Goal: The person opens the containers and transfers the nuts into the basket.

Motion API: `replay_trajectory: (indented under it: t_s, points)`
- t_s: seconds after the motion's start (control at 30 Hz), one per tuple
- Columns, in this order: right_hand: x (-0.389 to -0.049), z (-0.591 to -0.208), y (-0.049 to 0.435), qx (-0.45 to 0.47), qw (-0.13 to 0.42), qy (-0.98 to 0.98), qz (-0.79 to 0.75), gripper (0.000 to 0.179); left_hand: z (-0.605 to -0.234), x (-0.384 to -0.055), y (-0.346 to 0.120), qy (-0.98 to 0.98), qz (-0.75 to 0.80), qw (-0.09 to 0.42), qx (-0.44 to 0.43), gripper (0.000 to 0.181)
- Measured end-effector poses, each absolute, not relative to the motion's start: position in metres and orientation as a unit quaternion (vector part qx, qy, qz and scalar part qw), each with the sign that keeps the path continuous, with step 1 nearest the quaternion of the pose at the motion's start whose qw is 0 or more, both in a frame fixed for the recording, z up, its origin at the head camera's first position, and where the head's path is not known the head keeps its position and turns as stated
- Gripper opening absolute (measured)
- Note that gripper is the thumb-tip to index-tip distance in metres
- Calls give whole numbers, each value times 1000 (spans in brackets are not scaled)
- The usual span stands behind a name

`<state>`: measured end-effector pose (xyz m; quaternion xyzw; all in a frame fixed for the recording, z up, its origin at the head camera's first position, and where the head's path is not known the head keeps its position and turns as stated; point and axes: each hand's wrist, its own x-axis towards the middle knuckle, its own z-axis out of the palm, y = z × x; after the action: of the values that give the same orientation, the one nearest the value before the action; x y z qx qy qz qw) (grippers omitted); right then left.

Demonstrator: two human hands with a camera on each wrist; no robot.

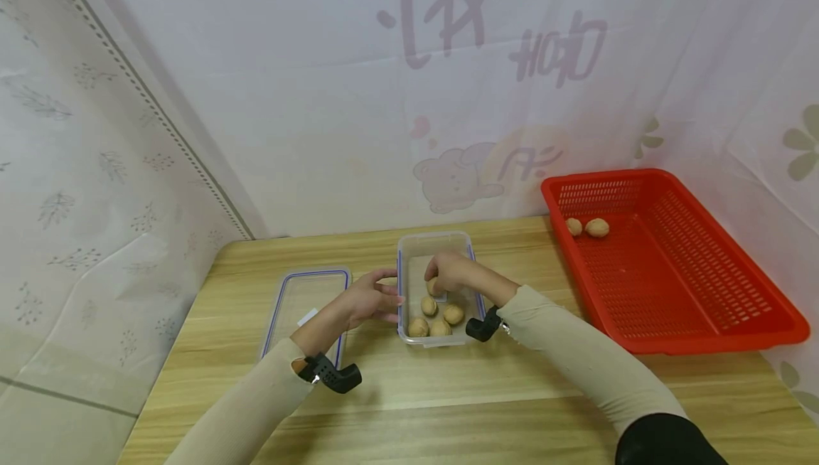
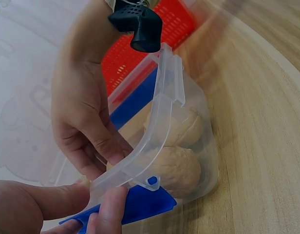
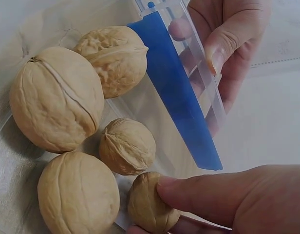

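A clear plastic container (image 1: 439, 240) with blue side latches stands on the table with several walnuts (image 1: 453, 313) in it. My right hand (image 1: 451, 271) reaches down into it and pinches a walnut (image 3: 151, 204) between thumb and fingers, beside the other walnuts. From the left side, my left hand (image 1: 371, 296) grips the container's wall, its thumb (image 2: 67, 199) at the rim and its fingers by the blue latch (image 2: 145, 207). In the right wrist view the left hand (image 3: 233, 44) shows at the container's far wall.
To the right stands a red perforated basket (image 1: 665, 287) with two walnuts (image 1: 597, 227) in its far left corner. A clear lid (image 1: 313, 284) with a blue seal lies left of the container, partly behind the left forearm. Patterned curtains (image 1: 320, 95) border the wooden table (image 1: 435, 408).
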<state>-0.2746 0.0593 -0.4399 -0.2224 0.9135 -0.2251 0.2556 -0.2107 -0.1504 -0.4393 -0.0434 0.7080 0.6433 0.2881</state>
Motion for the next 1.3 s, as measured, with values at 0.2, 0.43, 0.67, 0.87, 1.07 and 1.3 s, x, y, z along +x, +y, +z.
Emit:
replay_trajectory:
  t_s: [0.2, 0.43, 0.67, 0.87, 1.07, 1.3]
  points:
    - [-275, -441, 60, -228, 255, 907, -244, 27, -440, -210, -151, 708, 643, 290, -41, 69]
    - [-277, -439, 64, -244, 250, 893, -284, 34, -438, -210, -152, 707, 644, 289, -39, 69]
    - [-276, -426, 67, -260, 241, 882, -311, 35, -440, -210, -153, 705, 647, 288, -37, 69]
    - [-276, -415, 72, -284, 217, 872, -335, 35, -441, -211, -152, 705, 648, 284, -41, 68]
    - [-275, -405, 80, -288, 207, 856, -376, 34, -441, -211, -152, 705, 647, 287, -40, 68]
    - [-274, -394, 91, -282, 202, 836, -425, 36, -442, -212, -152, 704, 648, 288, -38, 69]
